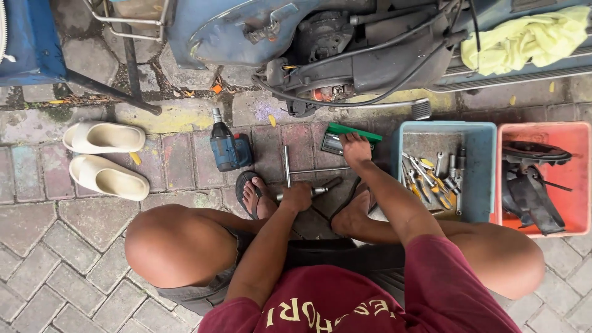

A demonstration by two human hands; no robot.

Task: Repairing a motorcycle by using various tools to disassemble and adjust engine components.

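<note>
I squat on a brick pavement in front of a blue scooter [345,43] with its engine exposed. My left hand [298,196] is closed around a metal tool handle [320,189] lying on the ground between my feet. My right hand [356,148] reaches forward and rests on a green flat case [354,132] with metal pieces beside it. A T-shaped wrench [287,165] lies on the bricks just ahead of my left hand.
A blue cordless drill [228,148] stands left of the wrench. A light blue tray [481,179] holds several wrenches; a red tray [573,185] holds black parts. Two cream slippers [105,157] lie at left. A yellow cloth [524,40] drapes over the scooter.
</note>
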